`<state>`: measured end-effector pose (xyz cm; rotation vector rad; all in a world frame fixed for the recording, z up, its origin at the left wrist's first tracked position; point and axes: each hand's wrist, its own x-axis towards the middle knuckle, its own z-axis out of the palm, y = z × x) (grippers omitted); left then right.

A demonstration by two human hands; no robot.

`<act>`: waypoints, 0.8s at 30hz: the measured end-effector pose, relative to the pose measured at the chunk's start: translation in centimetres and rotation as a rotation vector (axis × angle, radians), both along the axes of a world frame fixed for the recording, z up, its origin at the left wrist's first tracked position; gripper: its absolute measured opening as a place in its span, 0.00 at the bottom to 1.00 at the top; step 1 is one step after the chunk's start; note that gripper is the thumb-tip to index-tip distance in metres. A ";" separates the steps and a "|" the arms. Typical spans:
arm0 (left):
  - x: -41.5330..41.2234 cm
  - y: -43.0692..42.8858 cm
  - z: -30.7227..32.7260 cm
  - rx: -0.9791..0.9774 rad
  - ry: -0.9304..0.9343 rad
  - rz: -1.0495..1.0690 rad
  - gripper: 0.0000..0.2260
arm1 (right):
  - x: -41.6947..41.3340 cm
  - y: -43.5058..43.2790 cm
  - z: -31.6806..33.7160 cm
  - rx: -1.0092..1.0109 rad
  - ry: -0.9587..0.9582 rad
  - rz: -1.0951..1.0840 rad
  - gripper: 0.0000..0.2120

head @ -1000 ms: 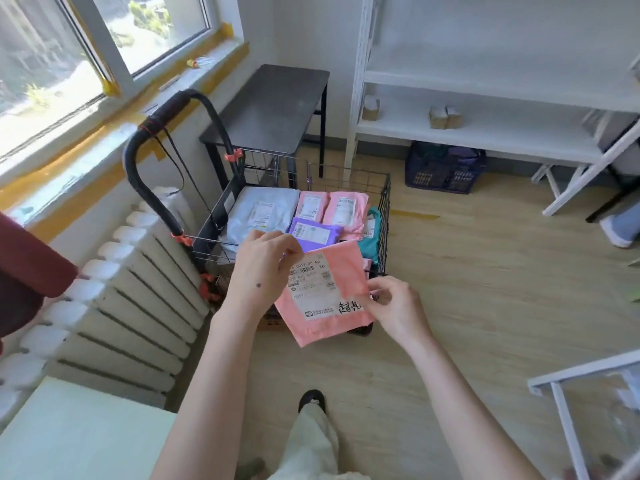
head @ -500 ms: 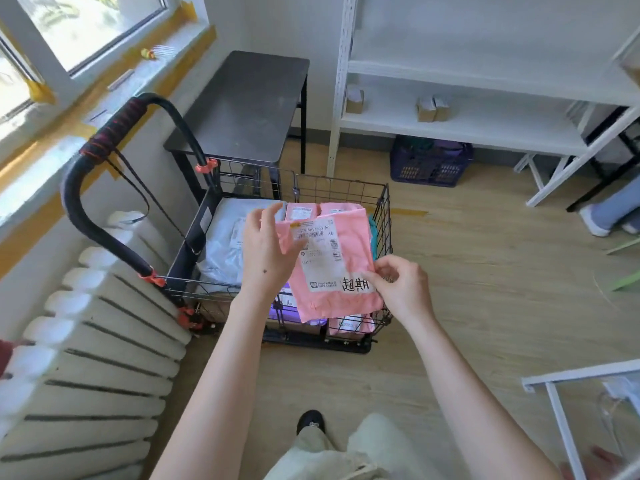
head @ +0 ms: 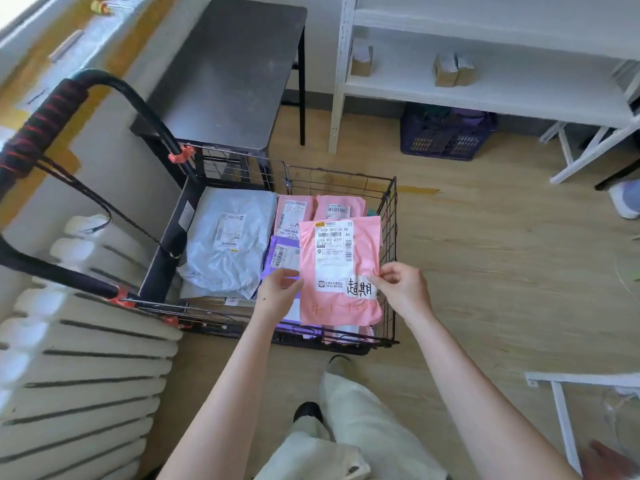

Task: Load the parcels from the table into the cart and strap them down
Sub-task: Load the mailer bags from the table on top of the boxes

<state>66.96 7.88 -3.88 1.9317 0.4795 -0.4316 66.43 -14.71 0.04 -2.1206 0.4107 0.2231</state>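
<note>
Head view: the left grip and right grip each pinch a side edge of the pink mailer parcel, flat over the wire cart. It looks light, floppy and slick, so the edges seem the best hold.

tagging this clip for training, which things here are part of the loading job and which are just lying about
Job: pink parcel, held by left hand and right hand over the cart; grey parcel and purple parcel inside it.
Lying about: radiator, shelf, small boxes, crate.
</note>
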 end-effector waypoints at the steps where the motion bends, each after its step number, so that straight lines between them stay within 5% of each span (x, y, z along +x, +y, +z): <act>1: 0.6 -0.3 -0.9 0.005 0.043 -0.015 0.11 | 0.8 -0.2 -0.6 -0.015 0.024 -0.001 0.06; 24: 7.8 -6.8 -16.6 0.149 0.479 -0.522 0.14 | 5.4 0.9 -15.7 -0.483 0.478 0.125 0.08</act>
